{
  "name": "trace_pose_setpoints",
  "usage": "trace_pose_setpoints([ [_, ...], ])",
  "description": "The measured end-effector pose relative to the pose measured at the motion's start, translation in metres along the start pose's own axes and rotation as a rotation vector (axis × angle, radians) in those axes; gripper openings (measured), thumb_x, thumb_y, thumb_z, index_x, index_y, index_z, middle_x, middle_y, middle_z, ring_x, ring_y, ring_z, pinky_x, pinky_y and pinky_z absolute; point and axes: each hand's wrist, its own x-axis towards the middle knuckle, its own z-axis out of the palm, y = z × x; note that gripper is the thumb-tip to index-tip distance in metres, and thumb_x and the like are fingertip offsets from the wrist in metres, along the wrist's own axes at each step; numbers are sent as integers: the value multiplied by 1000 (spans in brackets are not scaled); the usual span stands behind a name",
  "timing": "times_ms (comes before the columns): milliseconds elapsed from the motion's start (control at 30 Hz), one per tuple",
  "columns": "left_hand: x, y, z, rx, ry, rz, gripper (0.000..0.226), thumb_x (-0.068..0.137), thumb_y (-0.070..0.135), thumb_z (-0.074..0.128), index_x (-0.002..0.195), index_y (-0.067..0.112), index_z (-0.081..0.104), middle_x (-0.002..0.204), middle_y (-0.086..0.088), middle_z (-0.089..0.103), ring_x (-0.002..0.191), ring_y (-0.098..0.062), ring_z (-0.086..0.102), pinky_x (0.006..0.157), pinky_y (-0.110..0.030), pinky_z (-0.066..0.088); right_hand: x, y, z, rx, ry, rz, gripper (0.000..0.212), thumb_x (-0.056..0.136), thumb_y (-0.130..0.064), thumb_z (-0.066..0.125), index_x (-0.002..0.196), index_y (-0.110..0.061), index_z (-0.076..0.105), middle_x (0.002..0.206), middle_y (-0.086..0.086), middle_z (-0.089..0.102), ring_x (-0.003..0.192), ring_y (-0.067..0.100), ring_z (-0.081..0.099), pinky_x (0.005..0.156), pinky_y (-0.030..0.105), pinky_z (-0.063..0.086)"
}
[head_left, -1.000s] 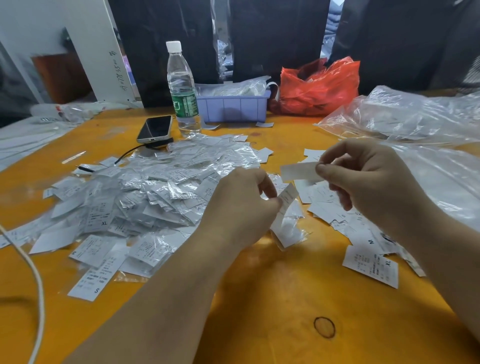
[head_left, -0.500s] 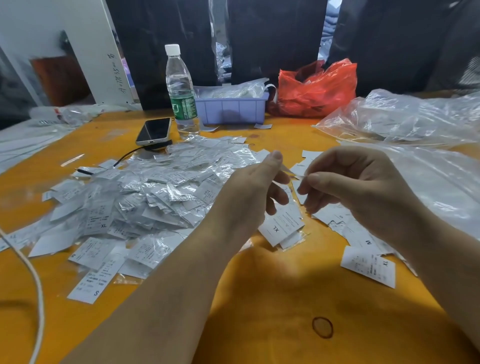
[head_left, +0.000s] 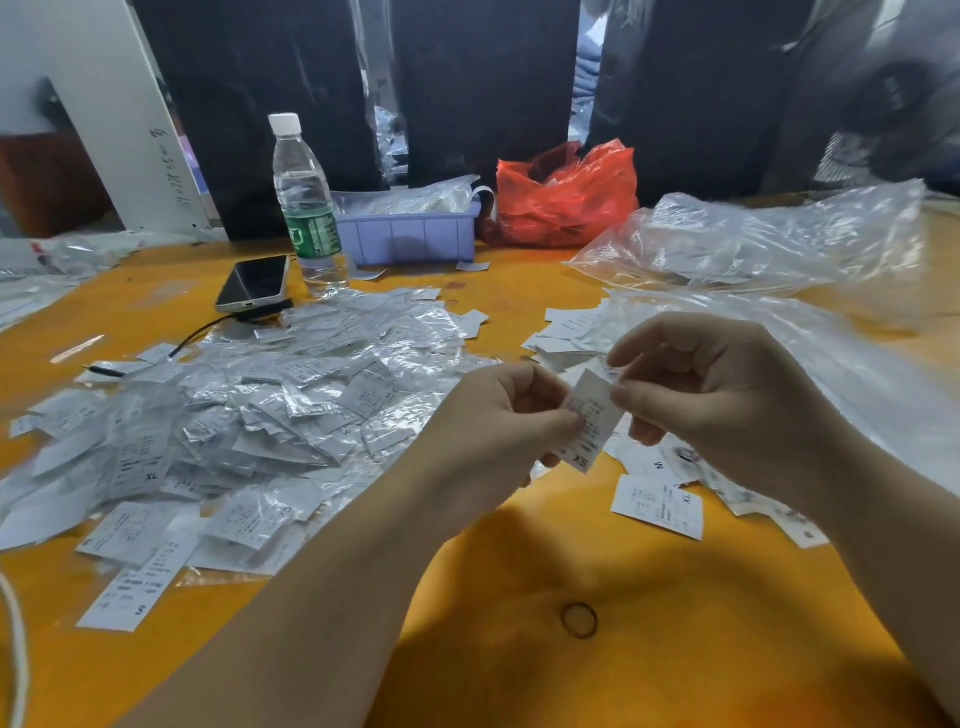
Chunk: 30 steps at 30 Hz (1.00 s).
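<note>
Left hand (head_left: 498, 415) and right hand (head_left: 717, 400) both pinch one label (head_left: 592, 423) in their fingers (head_left: 654, 410), apparently sleeving it; next, a drop onto the bagged pile (head_left: 249, 415).

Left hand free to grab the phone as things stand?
Probably not at once: the left hand pinches a label with the right hand. Once it lets go, only the low pile of bagged labels lies between it and the phone.
</note>
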Motion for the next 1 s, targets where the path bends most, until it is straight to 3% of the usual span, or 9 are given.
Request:
trace_pose_setpoints([
  [67, -2, 0, 7, 29, -25, -2, 3, 91, 6, 64, 88, 6, 66, 69, 0, 65, 51, -7, 53, 44, -18, 39, -9, 2, -8, -113, 75, 42, 17, 85, 0, 67, 90, -16, 68, 71, 1, 71, 58, 19, 67, 58, 37, 58],
  [133, -2, 0, 10, 68, -38, -8, 5, 92, 11, 64, 90, 8, 66, 68, 2, 65, 51, -8, 53, 46, -21, 40, -16, 3, -17, -380, 76, 41, 15, 87, -5, 66, 91, -18, 72, 73, -4, 71, 62, 14, 67, 61, 36, 58],
  [233, -3, 0, 12, 90, -32, 3, 5, 93, 17, 63, 89, 13, 65, 62, 7, 62, 52, -10, 54, 49, -24, 40, -25, 4, -23, -793, -25, 61, 18, 91, -10, 58, 93, -16, 75, 87, 0, 71, 77, 20, 65, 68, 40, 56],
  [367, -3, -1, 17, 102, -33, 19, 7, 93, 23, 65, 89, 18, 66, 57, 8, 60, 49, -10, 49, 50, -25, 40, -31, 7, -27, -1059, 4, 129, 29, 86, -2, 51, 99, -16, 73, 91, 2, 65, 83, 27, 60, 66, 40, 56],
  [533, -2, -5, 22, 187, -56, 39, 9, 92, 29, 65, 84, 26, 66, 58, 10, 59, 50, -7, 49, 51, -20, 41, -32, 13, -24, -1141, -20, 278, 31, 87, -4, 47, 106, -18, 67, 98, 1, 63, 84, 28, 63, 64, 37, 56],
  [633, -1, -7, 24, 198, -66, 39, 9, 93, 31, 65, 85, 27, 66, 57, 11, 58, 51, -6, 49, 50, -17, 40, -32, 19, -21, -1165, -74, 342, 22, 88, -9, 50, 102, -18, 64, 90, 0, 57, 80, 28, 61, 59, 34, 52],
  [733, 0, -8, 26, 223, -72, 38, 10, 93, 34, 63, 85, 29, 66, 56, 13, 58, 50, -4, 48, 49, -17, 38, -30, 22, -20, -1194, -133, 456, 3, 91, -18, 50, 92, -20, 49, 82, -2, 40, 75, 27, 53, 55, 32, 43],
  [867, -1, -8, 27, 242, -83, 43, 11, 94, 34, 62, 84, 30, 66, 60, 13, 62, 51, -3, 48, 55, -23, 38, -32, 21, -17, -1255, -137, 504, 11, 91, -14, 47, 84, -22, 47, 68, -3, 37, 67, 24, 48, 46, 25, 29],
  [1000, -1, -7, 27, 256, -71, 50, 11, 93, 35, 62, 84, 31, 65, 61, 13, 62, 52, -1, 50, 56, -21, 38, -32, 18, -15, -1241, -99, 430, 11, 88, -13, 50, 80, -20, 47, 68, -3, 41, 70, 24, 48, 53, 29, 39],
])
